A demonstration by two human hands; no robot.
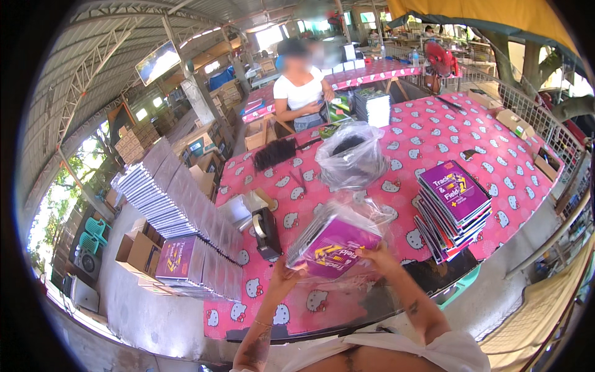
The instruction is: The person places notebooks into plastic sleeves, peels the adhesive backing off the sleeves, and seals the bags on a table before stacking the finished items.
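Purple notebook [338, 251]: between your two hands, tilted above the pink tablecloth [232, 316], inside a clear sleeve [354, 211].
Your left hand [286, 277]: partly closed, fingertips gripping the notebook's near left corner.
Your right hand [377, 256]: closed in a pinch at the opposite edge, thumb on the cover, the other fingers mostly hidden from you.
Held covers: one shows; you cannot tell whether more lie under it.
Tape dispenser [266, 234]: one, black, just beyond your left hand.
Loose stack [454, 192]: one, beyond and right of your right hand, purple cover on top, edges uneven; too overlapped to count.
Left-hand stacks: two, left of your left hand, a tall stack [170, 192] and, nearer, a low stack [183, 260] with a purple cover on top.
Sleeve: holds the notebook, its loose end crumpled beyond your hands.
Large clear bag [372, 162]: one, farther beyond your hands, with dark contents you cannot make out.
Cardboard box [131, 253]: well left of your left hand, flaps open, inside hidden.
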